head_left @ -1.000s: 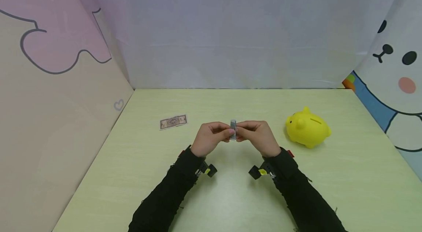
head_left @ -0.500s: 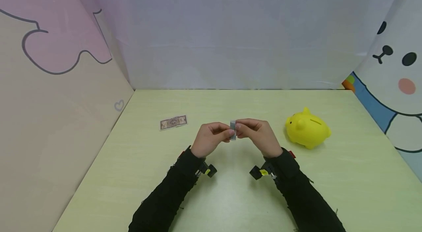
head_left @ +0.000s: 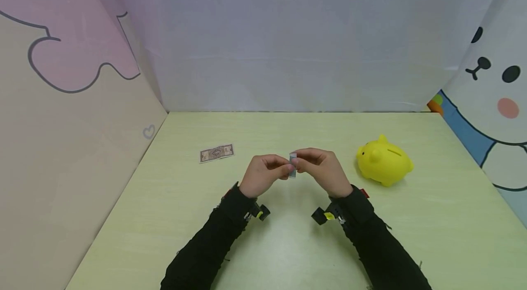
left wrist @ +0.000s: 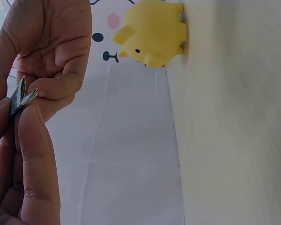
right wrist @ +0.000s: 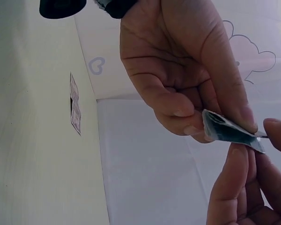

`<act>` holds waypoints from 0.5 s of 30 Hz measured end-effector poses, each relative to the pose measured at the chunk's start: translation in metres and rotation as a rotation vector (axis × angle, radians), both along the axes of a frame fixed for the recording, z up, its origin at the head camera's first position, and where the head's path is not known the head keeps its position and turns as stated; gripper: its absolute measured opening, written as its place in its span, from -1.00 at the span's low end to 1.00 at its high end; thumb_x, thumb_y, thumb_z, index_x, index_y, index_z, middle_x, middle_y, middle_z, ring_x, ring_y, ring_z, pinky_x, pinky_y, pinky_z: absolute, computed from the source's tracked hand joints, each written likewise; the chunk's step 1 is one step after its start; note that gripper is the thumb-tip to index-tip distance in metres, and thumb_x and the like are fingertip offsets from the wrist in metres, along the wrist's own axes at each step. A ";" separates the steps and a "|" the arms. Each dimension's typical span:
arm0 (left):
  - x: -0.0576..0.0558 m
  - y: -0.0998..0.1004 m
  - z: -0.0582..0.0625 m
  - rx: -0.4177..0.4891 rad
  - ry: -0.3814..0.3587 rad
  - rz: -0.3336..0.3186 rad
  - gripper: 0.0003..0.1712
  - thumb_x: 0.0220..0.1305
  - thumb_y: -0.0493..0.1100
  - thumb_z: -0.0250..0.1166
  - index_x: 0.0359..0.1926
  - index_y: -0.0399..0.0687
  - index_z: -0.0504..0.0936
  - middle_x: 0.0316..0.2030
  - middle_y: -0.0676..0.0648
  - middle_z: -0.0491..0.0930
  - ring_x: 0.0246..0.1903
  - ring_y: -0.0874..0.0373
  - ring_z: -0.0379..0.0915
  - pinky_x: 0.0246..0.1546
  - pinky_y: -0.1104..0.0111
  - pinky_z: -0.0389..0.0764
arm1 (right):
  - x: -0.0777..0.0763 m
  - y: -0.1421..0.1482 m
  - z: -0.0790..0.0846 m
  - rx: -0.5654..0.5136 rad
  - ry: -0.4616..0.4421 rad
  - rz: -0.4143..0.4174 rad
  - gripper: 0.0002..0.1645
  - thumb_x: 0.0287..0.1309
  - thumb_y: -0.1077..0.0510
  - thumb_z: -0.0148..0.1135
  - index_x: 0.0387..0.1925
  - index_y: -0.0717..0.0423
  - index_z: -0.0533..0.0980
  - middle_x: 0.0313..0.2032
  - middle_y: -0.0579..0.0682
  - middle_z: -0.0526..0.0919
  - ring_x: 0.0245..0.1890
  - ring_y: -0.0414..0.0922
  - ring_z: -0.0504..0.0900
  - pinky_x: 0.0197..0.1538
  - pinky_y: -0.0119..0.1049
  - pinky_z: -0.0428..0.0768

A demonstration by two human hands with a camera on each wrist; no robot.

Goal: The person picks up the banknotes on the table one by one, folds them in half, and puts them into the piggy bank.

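A small folded banknote (right wrist: pixel 229 132), dark green-blue with pale edges, is held upright between both hands above the table. My left hand (head_left: pixel 262 175) pinches its left side between thumb and fingers. From the other side, my right hand (head_left: pixel 324 172) pinches it with the thumb against the near face. Folded layers (left wrist: pixel 17 99) spread apart at one end in the left wrist view. A brownish-pink banknote (head_left: pixel 217 153) lies flat on the table to the left, beyond the left hand. To the right of the right hand stands a yellow piggy bank (head_left: pixel 384 161) with a slot in its back.
The pale yellow-green table (head_left: pixel 280 244) reaches back to a white curtain (head_left: pixel 288 47). Cartoon-printed sheets flank it, with a pink figure (head_left: pixel 78 56) at left and a white bear (head_left: pixel 506 107) at right. Both dark sleeves carry small wrist cameras.
The right thumb and fingers have shifted slightly upward on the folded banknote, which has turned a little and leans slightly. The left hand, the flat banknote and the piggy bank stay put.
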State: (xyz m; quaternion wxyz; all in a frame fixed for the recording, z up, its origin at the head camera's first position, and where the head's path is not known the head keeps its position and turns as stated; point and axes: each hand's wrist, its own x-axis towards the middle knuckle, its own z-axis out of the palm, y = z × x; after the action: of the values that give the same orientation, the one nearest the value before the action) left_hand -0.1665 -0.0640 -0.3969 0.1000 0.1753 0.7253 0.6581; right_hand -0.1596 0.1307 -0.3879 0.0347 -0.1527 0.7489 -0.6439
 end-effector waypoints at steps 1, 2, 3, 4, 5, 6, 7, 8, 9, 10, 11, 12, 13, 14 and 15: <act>0.000 0.000 -0.001 -0.004 0.004 -0.002 -0.77 0.29 -0.21 0.32 -0.16 -0.32 0.72 -0.32 -0.14 0.73 -0.37 0.23 0.66 -0.18 0.30 0.70 | 0.000 0.000 0.000 0.004 0.002 -0.002 -0.67 0.28 0.14 0.27 -0.02 0.26 0.62 -0.12 0.16 0.70 -0.23 -0.20 0.67 -0.08 -0.31 0.69; -0.001 0.000 -0.002 -0.008 0.007 -0.003 -0.77 0.30 -0.21 0.32 -0.16 -0.32 0.72 -0.32 -0.14 0.73 -0.36 0.19 0.67 -0.18 0.31 0.70 | 0.000 0.000 0.000 0.007 0.004 -0.004 -0.68 0.28 0.14 0.28 -0.03 0.26 0.63 -0.13 0.15 0.71 -0.24 -0.20 0.67 -0.09 -0.31 0.69; -0.001 0.000 -0.002 -0.011 0.010 -0.004 -0.77 0.29 -0.21 0.32 -0.16 -0.31 0.72 -0.32 -0.15 0.73 -0.34 0.13 0.68 -0.18 0.30 0.70 | 0.000 0.000 0.000 0.008 0.005 -0.006 -0.69 0.28 0.14 0.28 -0.04 0.26 0.63 -0.15 0.12 0.71 -0.25 -0.20 0.67 -0.09 -0.31 0.68; -0.001 0.000 -0.003 -0.012 0.012 -0.006 -0.77 0.29 -0.21 0.32 -0.16 -0.31 0.72 -0.32 -0.16 0.73 -0.32 0.05 0.68 -0.18 0.30 0.71 | 0.000 0.000 0.000 0.010 0.006 -0.006 -0.70 0.28 0.14 0.28 -0.05 0.26 0.63 -0.17 0.09 0.71 -0.26 -0.19 0.66 -0.09 -0.31 0.68; -0.001 0.000 -0.003 -0.010 0.013 -0.007 -0.77 0.29 -0.21 0.32 -0.15 -0.32 0.72 -0.31 -0.17 0.73 -0.30 -0.04 0.69 -0.18 0.30 0.71 | 0.000 0.000 0.000 0.012 0.007 -0.007 -0.70 0.28 0.14 0.28 -0.05 0.26 0.63 -0.19 0.05 0.71 -0.26 -0.19 0.66 -0.10 -0.31 0.68; -0.002 0.000 -0.003 -0.010 0.014 -0.008 -0.77 0.30 -0.21 0.32 -0.16 -0.32 0.72 -0.31 -0.18 0.72 -0.28 -0.13 0.68 -0.19 0.30 0.71 | 0.000 0.000 0.001 0.013 0.009 -0.007 -0.70 0.28 0.14 0.28 -0.06 0.26 0.63 -0.21 0.01 0.71 -0.27 -0.19 0.66 -0.10 -0.31 0.67; -0.001 0.000 -0.003 -0.010 0.015 -0.008 -0.77 0.29 -0.21 0.32 -0.16 -0.32 0.72 -0.31 -0.19 0.72 -0.26 -0.20 0.66 -0.19 0.30 0.71 | 0.000 0.000 0.001 0.016 0.010 -0.007 -0.71 0.28 0.14 0.28 -0.06 0.26 0.63 -0.23 -0.04 0.71 -0.27 -0.18 0.66 -0.10 -0.31 0.67; -0.001 0.000 -0.003 -0.011 0.015 -0.008 -0.77 0.29 -0.21 0.32 -0.16 -0.33 0.71 -0.31 -0.20 0.72 -0.24 -0.25 0.65 -0.19 0.30 0.71 | 0.000 0.000 0.001 0.019 0.011 -0.007 -0.71 0.28 0.14 0.27 -0.07 0.26 0.63 -0.25 -0.07 0.71 -0.28 -0.18 0.65 -0.11 -0.31 0.67; -0.001 -0.001 -0.003 -0.012 0.016 -0.007 -0.77 0.29 -0.21 0.32 -0.16 -0.33 0.71 -0.31 -0.22 0.72 -0.24 -0.27 0.64 -0.20 0.30 0.71 | 0.000 0.000 0.000 0.020 0.011 -0.006 -0.71 0.28 0.14 0.27 -0.07 0.26 0.63 -0.26 -0.09 0.71 -0.28 -0.18 0.65 -0.11 -0.31 0.67; -0.001 0.000 -0.002 -0.014 0.017 -0.006 -0.77 0.30 -0.21 0.32 -0.16 -0.33 0.71 -0.31 -0.23 0.72 -0.24 -0.26 0.65 -0.20 0.31 0.71 | 0.000 0.000 0.000 0.022 0.013 -0.005 -0.71 0.28 0.14 0.27 -0.08 0.26 0.63 -0.27 -0.10 0.71 -0.28 -0.17 0.65 -0.11 -0.30 0.67; -0.001 0.000 -0.002 -0.016 0.017 -0.006 -0.76 0.30 -0.21 0.32 -0.16 -0.34 0.71 -0.30 -0.25 0.71 -0.25 -0.24 0.65 -0.20 0.31 0.71 | 0.000 0.000 0.000 0.023 0.014 -0.005 -0.72 0.28 0.14 0.27 -0.08 0.26 0.63 -0.28 -0.11 0.70 -0.28 -0.16 0.65 -0.11 -0.30 0.67; -0.001 0.000 -0.002 -0.019 0.019 -0.006 -0.76 0.30 -0.21 0.32 -0.16 -0.34 0.71 -0.30 -0.27 0.71 -0.27 -0.18 0.66 -0.21 0.31 0.70 | 0.000 0.000 0.000 0.024 0.015 -0.005 -0.72 0.28 0.14 0.27 -0.09 0.26 0.64 -0.28 -0.10 0.70 -0.29 -0.16 0.64 -0.12 -0.30 0.67; -0.001 0.000 -0.002 -0.021 0.018 -0.005 -0.76 0.30 -0.21 0.32 -0.16 -0.34 0.71 -0.29 -0.28 0.71 -0.29 -0.12 0.67 -0.21 0.31 0.71 | -0.001 0.000 0.000 0.025 0.016 -0.006 -0.72 0.28 0.14 0.27 -0.09 0.26 0.64 -0.28 -0.08 0.70 -0.29 -0.15 0.64 -0.12 -0.30 0.66; -0.001 0.000 -0.002 -0.023 0.019 -0.005 -0.75 0.30 -0.20 0.32 -0.15 -0.35 0.71 -0.28 -0.30 0.71 -0.31 -0.07 0.68 -0.21 0.31 0.71 | -0.001 0.000 -0.001 0.025 0.015 -0.007 -0.72 0.28 0.13 0.27 -0.10 0.26 0.64 -0.29 -0.06 0.70 -0.29 -0.15 0.64 -0.12 -0.30 0.66; -0.001 0.000 -0.003 -0.024 0.018 -0.006 -0.75 0.30 -0.20 0.32 -0.15 -0.35 0.71 -0.28 -0.31 0.70 -0.33 -0.01 0.68 -0.21 0.31 0.71 | -0.001 0.000 -0.001 0.024 0.015 -0.009 -0.73 0.28 0.13 0.27 -0.11 0.26 0.64 -0.28 -0.04 0.70 -0.29 -0.14 0.64 -0.13 -0.30 0.66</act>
State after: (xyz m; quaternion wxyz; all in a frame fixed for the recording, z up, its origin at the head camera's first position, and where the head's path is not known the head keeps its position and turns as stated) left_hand -0.1675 -0.0643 -0.3995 0.0973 0.1823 0.7336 0.6474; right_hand -0.1607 0.1303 -0.3890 0.0281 -0.1537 0.7577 -0.6336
